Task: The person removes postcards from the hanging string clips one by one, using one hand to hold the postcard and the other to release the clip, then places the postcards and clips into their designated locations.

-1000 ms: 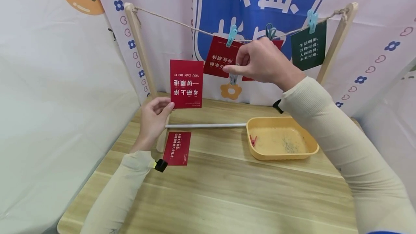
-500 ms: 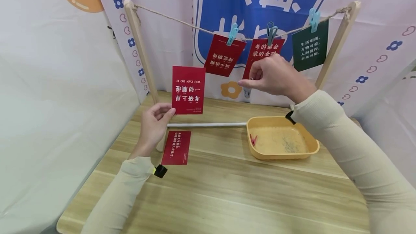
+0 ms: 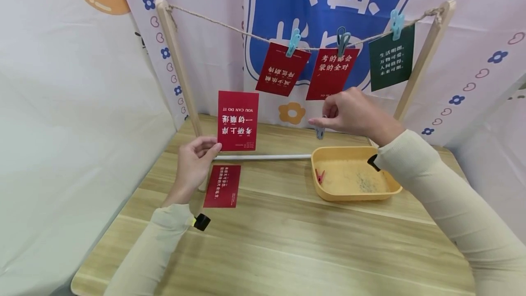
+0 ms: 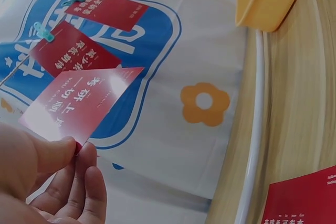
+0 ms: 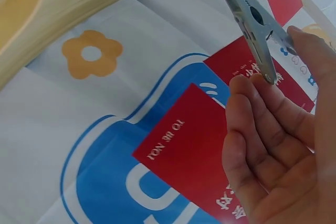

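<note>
My left hand point(image 3: 193, 161) pinches a red card point(image 3: 238, 121) by its lower left corner, between thumb and fingers. The card stands upright below the left part of a string. To the right, my right hand point(image 3: 354, 112) holds a grey clothespin point(image 5: 257, 30) by its handle ends, jaws pointing away from the fingers. It is just under a hanging red card point(image 3: 333, 73), behind the yellow tray. Another red card point(image 3: 283, 70) and a dark green card point(image 3: 391, 58) hang from the string too. Blue and teal clothespins point(image 3: 294, 42) fasten them.
The string point(image 3: 218, 24) runs between two wooden posts point(image 3: 181, 67). A white rod point(image 3: 267, 157) lies low behind the yellow tray point(image 3: 356, 197), which contains a red clothespin point(image 3: 319, 176). One more red card point(image 3: 222, 187) lies on the wooden table point(image 3: 287, 245) at left. Printed cloth hangs behind.
My right hand has come down and to the right with the grey clothespin, uncovering the hanging red cards. The card in my left hand has dropped a little.
</note>
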`<action>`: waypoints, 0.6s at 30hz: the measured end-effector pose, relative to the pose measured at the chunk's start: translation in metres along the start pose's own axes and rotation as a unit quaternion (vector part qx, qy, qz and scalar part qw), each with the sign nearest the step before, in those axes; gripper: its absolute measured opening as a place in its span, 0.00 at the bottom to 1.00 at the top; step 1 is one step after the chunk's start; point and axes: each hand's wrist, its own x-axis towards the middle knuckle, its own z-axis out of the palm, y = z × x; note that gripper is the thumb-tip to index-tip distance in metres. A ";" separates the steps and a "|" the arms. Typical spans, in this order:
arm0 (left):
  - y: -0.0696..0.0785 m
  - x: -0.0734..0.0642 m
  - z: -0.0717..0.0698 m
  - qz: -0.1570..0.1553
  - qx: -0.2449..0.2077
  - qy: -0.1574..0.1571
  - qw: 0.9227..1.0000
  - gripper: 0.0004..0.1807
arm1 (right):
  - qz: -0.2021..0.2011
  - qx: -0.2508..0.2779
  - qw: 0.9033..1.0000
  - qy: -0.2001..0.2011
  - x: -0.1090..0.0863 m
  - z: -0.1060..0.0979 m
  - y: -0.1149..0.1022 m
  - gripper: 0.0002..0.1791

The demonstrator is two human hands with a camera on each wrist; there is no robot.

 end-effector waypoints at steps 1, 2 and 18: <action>-0.001 0.000 0.000 -0.002 0.002 -0.003 1.000 0.15 | 0.001 -0.001 1.000 0.000 -0.001 0.002 0.002 0.17; -0.001 -0.001 0.001 -0.005 0.004 -0.005 1.000 0.15 | 0.002 -0.001 1.000 -0.001 -0.003 0.003 0.003 0.16; -0.008 -0.011 0.010 -0.032 0.028 -0.028 0.999 0.15 | 0.032 0.013 0.999 -0.040 -0.017 0.023 0.025 0.16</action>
